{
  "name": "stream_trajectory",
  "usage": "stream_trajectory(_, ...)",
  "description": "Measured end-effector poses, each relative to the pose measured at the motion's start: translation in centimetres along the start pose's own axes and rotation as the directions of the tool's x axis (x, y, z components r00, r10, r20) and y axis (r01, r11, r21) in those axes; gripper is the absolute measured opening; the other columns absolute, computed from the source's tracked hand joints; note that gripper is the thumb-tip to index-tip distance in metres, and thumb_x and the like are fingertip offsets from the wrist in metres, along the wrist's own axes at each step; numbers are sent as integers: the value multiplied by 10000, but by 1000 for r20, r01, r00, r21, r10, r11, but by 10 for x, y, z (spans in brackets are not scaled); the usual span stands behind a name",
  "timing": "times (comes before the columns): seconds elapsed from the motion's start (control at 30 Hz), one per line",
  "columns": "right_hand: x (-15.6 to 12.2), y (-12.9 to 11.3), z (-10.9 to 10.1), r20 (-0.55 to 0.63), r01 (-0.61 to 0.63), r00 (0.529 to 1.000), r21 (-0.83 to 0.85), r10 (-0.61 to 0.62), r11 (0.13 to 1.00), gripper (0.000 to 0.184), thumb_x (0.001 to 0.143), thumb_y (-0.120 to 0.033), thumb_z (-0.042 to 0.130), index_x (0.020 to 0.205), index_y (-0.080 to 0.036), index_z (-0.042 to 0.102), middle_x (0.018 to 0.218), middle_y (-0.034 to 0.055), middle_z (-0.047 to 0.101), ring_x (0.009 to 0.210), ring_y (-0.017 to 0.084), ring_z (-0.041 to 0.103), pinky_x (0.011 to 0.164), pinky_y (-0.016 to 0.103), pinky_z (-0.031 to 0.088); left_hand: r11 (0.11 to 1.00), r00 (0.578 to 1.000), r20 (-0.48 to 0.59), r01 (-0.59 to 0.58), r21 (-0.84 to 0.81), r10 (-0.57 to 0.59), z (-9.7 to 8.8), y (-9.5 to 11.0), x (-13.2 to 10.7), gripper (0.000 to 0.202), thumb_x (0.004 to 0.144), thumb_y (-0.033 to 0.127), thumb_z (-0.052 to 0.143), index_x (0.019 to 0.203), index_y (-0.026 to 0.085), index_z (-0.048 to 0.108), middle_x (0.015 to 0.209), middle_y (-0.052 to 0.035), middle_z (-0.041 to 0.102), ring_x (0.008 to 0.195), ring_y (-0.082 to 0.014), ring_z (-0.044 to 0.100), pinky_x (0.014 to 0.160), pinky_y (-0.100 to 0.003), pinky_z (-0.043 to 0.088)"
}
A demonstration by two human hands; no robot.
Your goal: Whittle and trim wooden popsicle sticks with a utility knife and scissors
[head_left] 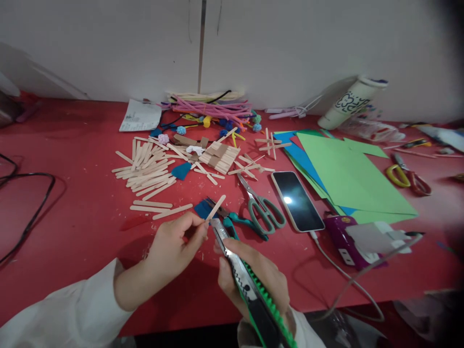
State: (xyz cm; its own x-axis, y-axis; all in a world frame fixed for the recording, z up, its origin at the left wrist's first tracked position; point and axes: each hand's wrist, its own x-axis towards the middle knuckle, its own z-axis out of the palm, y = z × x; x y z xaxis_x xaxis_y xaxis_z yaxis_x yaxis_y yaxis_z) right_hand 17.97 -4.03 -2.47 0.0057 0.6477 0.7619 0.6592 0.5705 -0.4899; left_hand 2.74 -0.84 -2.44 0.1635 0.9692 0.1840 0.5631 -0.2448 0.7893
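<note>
My left hand (176, 244) pinches a wooden craft stick (216, 207) near its lower end, the stick slanting up to the right. In my right hand (259, 270) is a green and black utility knife (243, 280), its metal tip close to the held end of the stick. Whether the tip touches the wood I cannot tell. Just beyond both hands lie teal-handled pliers (239, 220) and a blue scrap (204, 209). Three loose craft sticks (152, 204) lie beyond my left hand, with a big pile of sticks (145, 164) behind them.
Grey scissors (266, 212) and a phone (297, 200) lie right of centre. A purple power adapter (344, 241) has a cable looping to the front edge. Coloured paper (355, 174), red and yellow pliers (408, 179), pipe cleaners (213, 106) and a tilted tumbler (351, 102) stand farther back.
</note>
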Motion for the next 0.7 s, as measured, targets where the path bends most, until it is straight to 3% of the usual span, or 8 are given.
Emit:
stream_trajectory(0.1, -3, 2, 5, -43, -34, 998, 52, 36, 998, 165, 808, -198, 561, 962, -202, 618, 685, 8, 728, 531, 121, 684, 582, 162, 580, 998, 999, 6, -32, 48, 32, 0, -2, -1, 235, 882, 274, 470, 689, 174, 558, 579, 35, 587, 494, -78, 526, 474, -178, 375)
stream_trajectory(0.43, -10, 4, 4, 51, -196, 980, 130, 191, 972, 202, 782, -188, 593, 981, -200, 623, 761, 11, 745, 601, 116, 710, 645, 129, 569, 1000, 999, 49, 9, 22, -10, 2, -5, -1, 216, 892, 275, 449, 728, 182, 554, 601, 37, 583, 520, -84, 532, 502, -186, 388)
stream_trajectory(0.7, -4, 3, 3, 108, -123, 987, 13, 121, 992, 181, 790, -192, 589, 968, -203, 617, 716, 3, 743, 566, 115, 704, 651, 132, 569, 999, 999, 33, 36, -17, -36, 2, -1, 2, 221, 881, 252, 460, 683, 191, 540, 599, 44, 606, 531, -85, 561, 523, -182, 416)
